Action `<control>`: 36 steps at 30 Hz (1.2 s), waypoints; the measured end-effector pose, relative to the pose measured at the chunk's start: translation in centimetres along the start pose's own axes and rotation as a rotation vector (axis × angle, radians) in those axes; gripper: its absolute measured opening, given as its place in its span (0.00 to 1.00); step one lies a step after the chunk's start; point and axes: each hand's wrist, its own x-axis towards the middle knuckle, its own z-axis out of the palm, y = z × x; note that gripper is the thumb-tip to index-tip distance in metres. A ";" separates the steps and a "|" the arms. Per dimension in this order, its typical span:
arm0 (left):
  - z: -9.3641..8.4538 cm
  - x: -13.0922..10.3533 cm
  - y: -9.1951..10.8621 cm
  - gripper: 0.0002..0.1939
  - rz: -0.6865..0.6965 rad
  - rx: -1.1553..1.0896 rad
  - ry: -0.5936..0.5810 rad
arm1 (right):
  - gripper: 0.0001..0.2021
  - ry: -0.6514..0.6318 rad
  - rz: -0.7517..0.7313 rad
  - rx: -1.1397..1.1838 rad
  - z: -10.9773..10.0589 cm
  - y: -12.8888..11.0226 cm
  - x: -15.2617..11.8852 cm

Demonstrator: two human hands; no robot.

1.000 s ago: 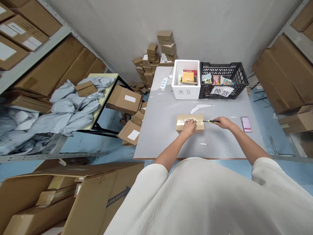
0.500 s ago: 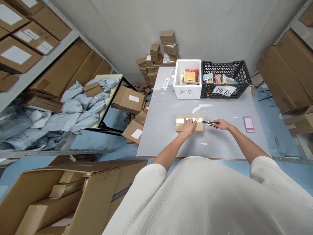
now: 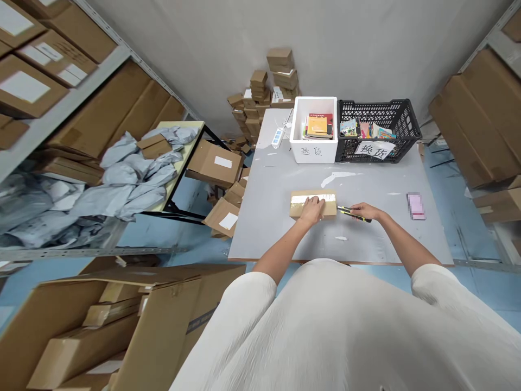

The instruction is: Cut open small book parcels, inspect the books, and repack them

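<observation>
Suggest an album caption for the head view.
Left hand on a taped carton, right hand holding a utility knife by the carton's end.

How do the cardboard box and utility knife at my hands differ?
The cardboard box is broad and brown, while the utility knife is slim, black and yellow. The box rests on the table under your left hand; the knife is held in your right hand. The box lies roughly straight; the knife slants. Each has one hand on it.
</observation>
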 end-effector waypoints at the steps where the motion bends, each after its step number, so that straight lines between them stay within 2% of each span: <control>1: 0.0 0.0 0.0 0.34 -0.003 -0.001 -0.002 | 0.22 -0.015 0.002 -0.005 0.0 0.2 -0.4; 3: 0.0 0.1 0.0 0.33 -0.003 -0.002 -0.009 | 0.22 0.010 0.006 0.006 0.0 0.5 -1.3; 6: -0.2 0.2 0.2 0.35 -0.028 -0.047 0.020 | 0.22 0.131 0.026 0.062 0.2 1.0 -2.4; 11: -0.6 1.2 0.4 0.24 -0.123 -0.107 0.144 | 0.22 0.276 -0.015 0.056 0.9 1.0 -3.4; 13: -0.4 1.9 0.4 0.24 -0.123 -0.103 0.168 | 0.22 0.334 -0.066 -0.025 1.3 0.5 -3.5; 16: 0.1 3.0 0.2 0.31 -0.097 -0.086 0.155 | 0.20 0.409 -0.148 -0.288 2.1 -0.3 -3.6; 19: 0.6 3.8 -0.1 0.36 -0.082 -0.070 0.109 | 0.20 0.447 -0.185 -0.584 2.8 -0.9 -3.4; 23: 0.6 4.0 -0.5 0.33 -0.064 -0.104 0.126 | 0.23 0.468 -0.148 -0.738 3.2 -1.3 -3.1; 30: 1.1 3.5 -0.1 0.32 -0.032 -0.043 0.155 | 0.23 0.461 -0.127 -0.728 3.0 -1.4 -2.6; 36: 1.0 2.9 0.3 0.33 -0.028 -0.037 0.177 | 0.24 0.539 -0.125 -0.635 4.5 -0.7 -1.4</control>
